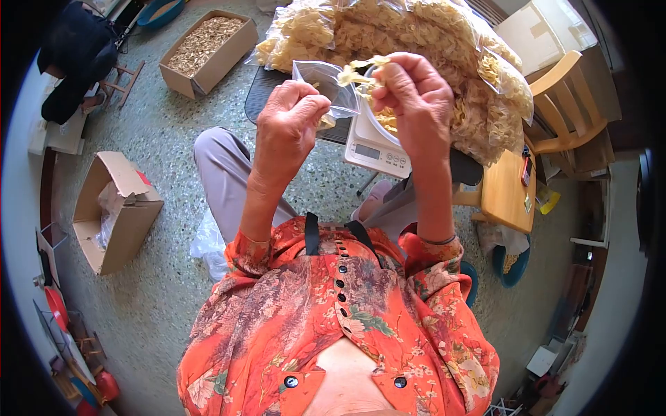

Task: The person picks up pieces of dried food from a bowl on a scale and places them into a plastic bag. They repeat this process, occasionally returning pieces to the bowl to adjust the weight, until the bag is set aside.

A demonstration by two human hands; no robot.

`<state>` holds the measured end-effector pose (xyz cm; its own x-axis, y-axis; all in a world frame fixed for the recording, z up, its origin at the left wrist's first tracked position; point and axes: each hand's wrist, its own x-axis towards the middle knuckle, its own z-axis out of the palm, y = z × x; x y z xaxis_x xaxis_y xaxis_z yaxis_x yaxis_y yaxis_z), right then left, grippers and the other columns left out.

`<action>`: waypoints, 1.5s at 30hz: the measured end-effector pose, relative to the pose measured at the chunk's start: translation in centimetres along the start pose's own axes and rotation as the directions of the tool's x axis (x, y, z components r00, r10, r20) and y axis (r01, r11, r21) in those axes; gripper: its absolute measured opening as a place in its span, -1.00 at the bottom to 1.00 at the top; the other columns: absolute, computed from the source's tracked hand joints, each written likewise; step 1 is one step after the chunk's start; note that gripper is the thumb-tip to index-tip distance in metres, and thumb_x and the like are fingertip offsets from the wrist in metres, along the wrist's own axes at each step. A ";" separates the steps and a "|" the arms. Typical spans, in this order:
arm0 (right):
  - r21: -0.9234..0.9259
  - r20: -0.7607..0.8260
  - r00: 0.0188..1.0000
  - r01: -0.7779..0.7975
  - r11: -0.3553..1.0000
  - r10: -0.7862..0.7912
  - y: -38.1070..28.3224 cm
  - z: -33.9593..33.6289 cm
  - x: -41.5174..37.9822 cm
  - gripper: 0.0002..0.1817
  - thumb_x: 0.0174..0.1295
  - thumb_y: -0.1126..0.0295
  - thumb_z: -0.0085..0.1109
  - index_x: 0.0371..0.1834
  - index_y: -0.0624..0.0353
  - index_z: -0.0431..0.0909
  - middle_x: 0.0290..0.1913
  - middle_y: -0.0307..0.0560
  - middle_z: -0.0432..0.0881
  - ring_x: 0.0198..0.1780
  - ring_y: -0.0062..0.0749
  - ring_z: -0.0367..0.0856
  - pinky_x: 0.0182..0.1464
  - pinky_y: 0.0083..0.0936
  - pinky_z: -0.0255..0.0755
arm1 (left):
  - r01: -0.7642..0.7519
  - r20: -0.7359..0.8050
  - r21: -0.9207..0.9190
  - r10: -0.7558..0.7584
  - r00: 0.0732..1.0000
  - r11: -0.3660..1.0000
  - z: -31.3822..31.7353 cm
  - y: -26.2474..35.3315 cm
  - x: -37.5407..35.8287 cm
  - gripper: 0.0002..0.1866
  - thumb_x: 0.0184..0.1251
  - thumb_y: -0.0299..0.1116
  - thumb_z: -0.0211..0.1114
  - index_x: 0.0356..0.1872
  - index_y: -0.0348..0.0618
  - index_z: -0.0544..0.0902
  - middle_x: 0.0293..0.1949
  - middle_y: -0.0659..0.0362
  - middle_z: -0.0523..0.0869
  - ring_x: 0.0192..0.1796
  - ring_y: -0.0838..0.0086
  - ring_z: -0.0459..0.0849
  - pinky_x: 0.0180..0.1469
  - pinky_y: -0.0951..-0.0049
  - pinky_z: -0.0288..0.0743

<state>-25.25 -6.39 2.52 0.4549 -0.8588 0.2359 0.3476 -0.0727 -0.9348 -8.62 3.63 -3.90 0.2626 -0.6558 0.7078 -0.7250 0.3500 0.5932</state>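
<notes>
My left hand [288,125] is closed on the edge of a clear plastic bag [345,102], whose mouth gapes toward the right. A few pale yellow pieces show low in the bag, partly hidden by my fingers. Between the thumb and fingers of my right hand [418,97] are some thin dried yellow slices [355,75], held just beside the bag's opening. Below that hand, a white bowl [380,127] with more slices rests on a white digital scale [377,158]. My right wrist hides part of the bowl.
Filled clear bags [409,31] are heaped on the dark table [261,97] behind my hands. A cardboard box of dried pieces [208,45] and an open carton [128,222] stand on the floor at left. A wooden chair [565,104] and stool [506,194] are at right.
</notes>
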 end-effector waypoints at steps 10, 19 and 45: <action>-0.766 0.223 0.902 0.396 0.507 -0.369 2.8 2.0 0.2 -0.92 0.31 0.52 0.43 -0.19 0.24 0.73 -0.26 -0.11 0.71 -0.35 -0.42 0.73 -0.30 -0.46 0.59 | 0.014 0.010 0.010 -0.014 1.000 1.000 -0.6 0.1 -0.1 -0.81 0.21 -0.64 0.50 -0.17 -0.22 0.82 -0.18 0.09 0.73 -0.10 0.24 0.75 -0.05 0.28 0.65; -0.817 0.533 0.813 0.566 0.106 -0.233 3.3 1.6 -0.4 -0.45 0.48 -0.19 0.15 -0.18 0.09 0.83 0.12 0.10 0.59 0.13 0.02 0.63 0.13 -0.10 0.52 | -0.065 -0.013 0.080 0.067 0.998 0.995 -0.7 -0.4 -0.1 -0.92 0.33 -0.55 0.41 -0.20 -0.22 0.73 -0.18 0.04 0.73 -0.07 0.06 0.72 0.00 0.10 0.63; -0.962 0.242 0.969 0.246 0.118 -0.049 0.1 -9.3 0.0 -0.84 0.18 0.28 0.47 -0.28 0.10 0.79 -0.24 -0.08 0.70 -0.05 -0.12 0.73 0.01 -0.21 0.60 | 0.000 -0.110 0.065 0.007 0.994 0.998 -0.3 0.3 -0.2 -0.84 0.23 -0.59 0.54 -0.20 -0.20 0.78 -0.24 0.09 0.74 -0.20 0.24 0.77 -0.13 0.28 0.65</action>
<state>-32.87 -11.07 -0.02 0.6225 -0.7057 0.3382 -0.6355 -0.7081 -0.3078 -8.68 4.08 -3.75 0.3261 -0.5758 0.7497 -0.7649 0.3053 0.5672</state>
